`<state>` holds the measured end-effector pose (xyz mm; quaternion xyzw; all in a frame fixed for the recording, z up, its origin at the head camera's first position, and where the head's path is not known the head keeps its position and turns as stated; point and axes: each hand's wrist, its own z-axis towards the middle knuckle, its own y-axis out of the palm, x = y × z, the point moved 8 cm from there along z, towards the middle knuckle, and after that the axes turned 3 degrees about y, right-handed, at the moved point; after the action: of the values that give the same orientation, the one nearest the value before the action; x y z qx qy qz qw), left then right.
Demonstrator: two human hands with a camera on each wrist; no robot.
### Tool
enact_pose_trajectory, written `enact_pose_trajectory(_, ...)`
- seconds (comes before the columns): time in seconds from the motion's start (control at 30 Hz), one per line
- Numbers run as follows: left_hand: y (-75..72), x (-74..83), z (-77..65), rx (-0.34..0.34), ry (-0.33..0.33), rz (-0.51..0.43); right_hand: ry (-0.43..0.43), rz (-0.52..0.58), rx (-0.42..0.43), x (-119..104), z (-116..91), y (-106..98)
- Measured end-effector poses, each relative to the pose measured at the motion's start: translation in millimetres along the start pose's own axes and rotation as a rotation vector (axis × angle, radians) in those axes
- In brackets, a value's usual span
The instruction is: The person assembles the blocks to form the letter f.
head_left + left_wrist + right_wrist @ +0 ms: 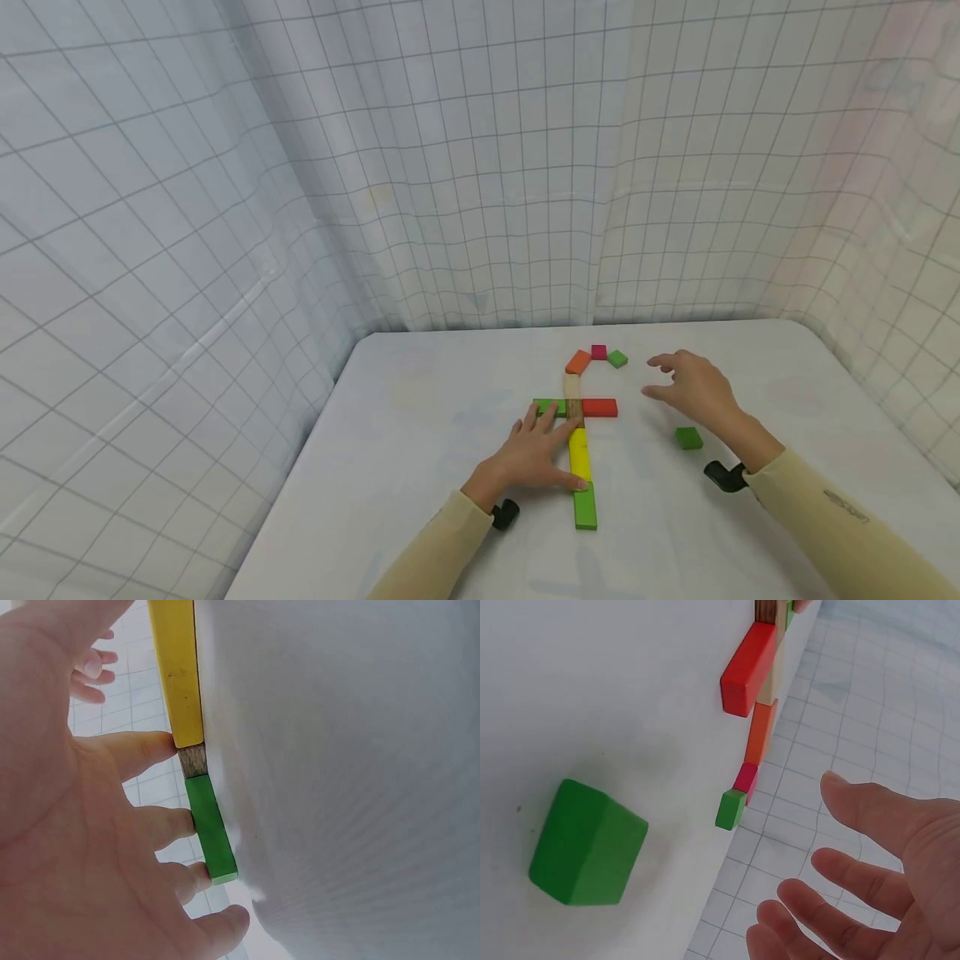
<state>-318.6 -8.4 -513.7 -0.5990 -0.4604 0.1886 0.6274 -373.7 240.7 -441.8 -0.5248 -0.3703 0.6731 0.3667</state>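
Wooden blocks lie end to end on the white table. My left hand (531, 457) spreads over them, its fingertips on the left green block (211, 829) and at the brown block (574, 407), the thumb where the yellow block (580, 454) meets the lower green block (586, 512). Across from the left green block lies a red block (600, 407). A cream block (572, 386), orange block (578, 362), pink block (598, 352) and small green block (617, 358) curve away at the top. To their right, my right hand (697, 387) hovers with loosely bent fingers, holding nothing.
A loose green block (688, 438) sits apart on the table (420, 433), below and near the right hand. Grid-patterned white curtains (480, 167) stand behind the table and along both sides. A dark wrist camera (725, 477) is strapped under the right wrist.
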Motion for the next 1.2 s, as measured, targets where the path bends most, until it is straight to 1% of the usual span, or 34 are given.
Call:
enact_pose_trajectory(0.2, -1.2, 1.6, -0.7, 0.008, 0.006, -0.008, 0.003, 0.006, -0.023, 5.5, -9.4, 2.7)
enact_pose_trajectory(0.4, -1.2, 1.9, -1.3, 0.008, 0.002, -0.017, -0.015, 0.018, -0.035, 8.2, -17.6, 7.7)
enact_pose_trajectory(0.6, -1.4, 2.6, -0.8, 0.002, 0.001, -0.007, -0.019, 0.023, -0.055, 13.5, -27.7, 12.4)
enact_pose_trajectory(0.93, -1.0, 0.0, -1.9, -0.008, -0.019, 0.005, -0.070, 0.023, -0.123, 23.4, -47.2, 20.5)
enact_pose_trajectory(1.1, -0.5, -0.1, -3.1, -0.009, -0.014, -0.003, -0.087, 0.025, -0.160, 30.4, -55.9, 23.5)
enact_pose_trajectory(1.2, 0.1, 0.7, -2.2, -0.009, -0.004, -0.005, -0.098, 0.031, -0.163, 33.9, -60.2, 24.1)
